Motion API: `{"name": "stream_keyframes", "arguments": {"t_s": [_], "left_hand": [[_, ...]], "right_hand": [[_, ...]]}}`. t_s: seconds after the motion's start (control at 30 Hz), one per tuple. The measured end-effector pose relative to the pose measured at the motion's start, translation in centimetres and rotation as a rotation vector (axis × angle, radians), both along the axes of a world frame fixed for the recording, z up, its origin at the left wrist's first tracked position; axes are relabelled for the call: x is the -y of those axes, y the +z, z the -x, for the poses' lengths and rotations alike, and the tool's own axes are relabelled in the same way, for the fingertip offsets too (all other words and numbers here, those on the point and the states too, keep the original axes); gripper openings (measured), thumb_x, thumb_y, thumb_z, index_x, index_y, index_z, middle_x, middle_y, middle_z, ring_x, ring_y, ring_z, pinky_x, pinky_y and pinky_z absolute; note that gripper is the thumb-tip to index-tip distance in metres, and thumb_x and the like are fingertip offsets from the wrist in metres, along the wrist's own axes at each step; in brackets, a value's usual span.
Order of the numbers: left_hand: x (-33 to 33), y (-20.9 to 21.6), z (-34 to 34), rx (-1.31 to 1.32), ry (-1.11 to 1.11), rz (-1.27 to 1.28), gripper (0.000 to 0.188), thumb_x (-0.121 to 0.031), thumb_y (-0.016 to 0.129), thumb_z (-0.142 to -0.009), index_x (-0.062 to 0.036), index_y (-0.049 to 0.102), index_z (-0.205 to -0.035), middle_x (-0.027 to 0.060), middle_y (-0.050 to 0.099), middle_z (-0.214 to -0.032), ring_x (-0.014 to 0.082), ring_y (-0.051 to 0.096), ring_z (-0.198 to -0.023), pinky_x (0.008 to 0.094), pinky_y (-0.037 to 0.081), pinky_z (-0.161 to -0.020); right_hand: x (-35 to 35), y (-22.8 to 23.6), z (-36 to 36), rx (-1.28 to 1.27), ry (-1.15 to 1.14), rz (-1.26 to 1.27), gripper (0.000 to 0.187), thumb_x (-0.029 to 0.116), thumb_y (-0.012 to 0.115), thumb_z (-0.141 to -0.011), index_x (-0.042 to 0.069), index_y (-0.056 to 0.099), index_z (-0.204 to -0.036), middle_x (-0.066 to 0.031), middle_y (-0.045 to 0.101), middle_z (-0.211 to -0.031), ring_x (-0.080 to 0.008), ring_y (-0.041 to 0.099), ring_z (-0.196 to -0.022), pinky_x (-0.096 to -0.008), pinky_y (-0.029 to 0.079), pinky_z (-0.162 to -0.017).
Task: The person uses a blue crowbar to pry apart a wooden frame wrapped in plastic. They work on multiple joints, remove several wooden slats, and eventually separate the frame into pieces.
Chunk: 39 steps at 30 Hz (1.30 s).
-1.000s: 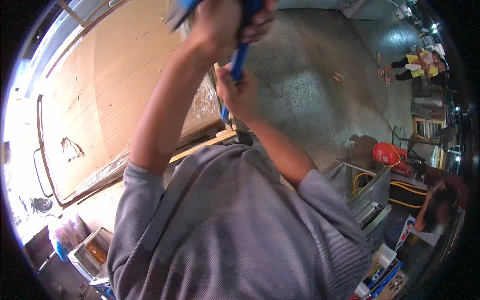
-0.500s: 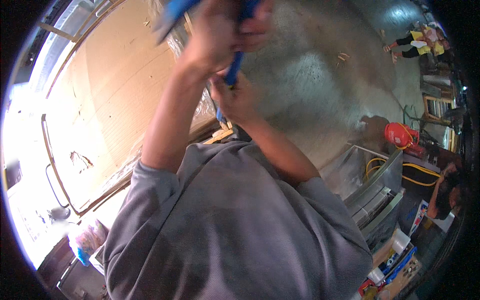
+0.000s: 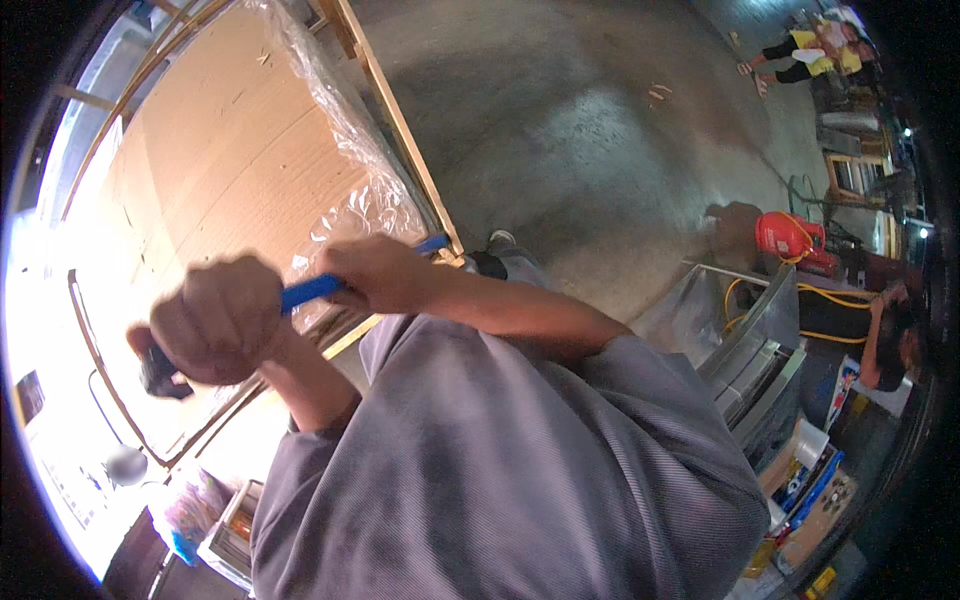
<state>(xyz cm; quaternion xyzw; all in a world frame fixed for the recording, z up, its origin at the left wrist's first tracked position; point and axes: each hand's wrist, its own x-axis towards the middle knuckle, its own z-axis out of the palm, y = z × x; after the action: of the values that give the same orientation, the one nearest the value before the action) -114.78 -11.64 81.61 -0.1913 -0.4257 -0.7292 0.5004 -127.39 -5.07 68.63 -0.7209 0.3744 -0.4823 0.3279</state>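
My left hand (image 3: 218, 315) is closed in a fist at the left, above the cardboard sheet. A dark, blunt piece (image 3: 163, 372) sticks out below its knuckles; what it belongs to is hidden. A long blue strip (image 3: 312, 291) runs from the left fist to my right hand (image 3: 372, 272), which is wrapped round it. The strip's far end shows past the right hand, near a wooden frame corner. Whether it is a strap or a tool handle I cannot tell. Both hands are in front of my chest, apart from each other.
A large cardboard sheet (image 3: 215, 170) with clear plastic film (image 3: 345, 130) lies at the left, edged by a wooden rail (image 3: 400, 120). To the right are a metal bin (image 3: 740, 340), a red tank (image 3: 785, 236) and a yellow hose (image 3: 835, 297). Other people (image 3: 825, 52) are at the far right.
Both hands have come down from the top of the view toward my chest. My left hand has swung left, away from the right, and the blue strip now stretches between them.
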Motion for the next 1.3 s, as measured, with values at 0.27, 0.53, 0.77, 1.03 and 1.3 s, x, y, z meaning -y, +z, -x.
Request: {"name": "stream_keyframes", "arguments": {"t_s": [0.27,0.53,0.77,1.03,1.3], "left_hand": [[-0.9,0.2,0.5,0.087,0.079,-0.006,0.054,-0.048,0.028,-0.106,-0.0170,0.051,-0.068,-0.0021,0.051,-0.058,0.0083,0.047,-0.042,0.0211,0.037,-0.034],[6.7,1.2,19.6,0.809,0.180,-0.355,0.048,-0.042,0.026,-0.104,-0.0092,0.049,-0.078,0.0000,0.039,-0.054,0.0110,0.032,-0.040,0.0278,0.023,-0.037],[7.2,0.4,27.9,0.888,-0.254,-0.180,0.040,-0.036,0.025,-0.102,-0.0127,0.050,-0.081,-0.0014,0.042,-0.059,0.0101,0.030,-0.042,0.0272,0.023,-0.039],[1.8,0.5,16.4,0.453,-0.257,-0.388,0.045,-0.043,0.027,-0.105,-0.0105,0.048,-0.083,0.0012,0.043,-0.061,0.0127,0.037,-0.049,0.0285,0.029,-0.046],[-6.0,-1.7,-5.2,0.024,0.318,-0.238,0.050,-0.037,0.035,-0.104,-0.0207,0.048,-0.059,-0.0046,0.045,-0.051,0.0093,0.040,-0.044,0.0268,0.035,-0.046]], "right_hand": [[-0.3,0.7,1.3,-0.014,0.008,-0.049,0.022,0.026,0.068,-0.092,0.008,0.057,-0.098,-0.0124,0.059,-0.079,-0.0322,0.065,-0.074,-0.0418,0.051,-0.065],[3.2,1.9,8.6,0.532,-0.545,-0.368,0.021,0.024,0.060,-0.100,0.010,0.053,-0.085,0.0059,0.045,-0.058,-0.0045,0.045,-0.048,-0.0233,0.037,-0.044],[2.8,0.8,12.3,0.797,-0.663,-0.397,0.030,0.026,0.053,-0.103,0.010,0.043,-0.080,0.0038,0.039,-0.056,-0.0062,0.038,-0.042,-0.0256,0.031,-0.040],[-0.6,1.7,7.5,0.290,-0.730,-0.182,0.039,0.043,0.062,-0.094,0.005,0.063,-0.101,-0.0178,0.066,-0.073,-0.0437,0.066,-0.071,-0.0477,0.052,-0.065],[-1.9,0.2,-2.9,-0.219,-0.037,0.164,0.024,0.018,0.071,-0.083,0.007,0.056,-0.097,-0.0112,0.061,-0.082,-0.0302,0.067,-0.076,-0.0402,0.055,-0.065]]}}
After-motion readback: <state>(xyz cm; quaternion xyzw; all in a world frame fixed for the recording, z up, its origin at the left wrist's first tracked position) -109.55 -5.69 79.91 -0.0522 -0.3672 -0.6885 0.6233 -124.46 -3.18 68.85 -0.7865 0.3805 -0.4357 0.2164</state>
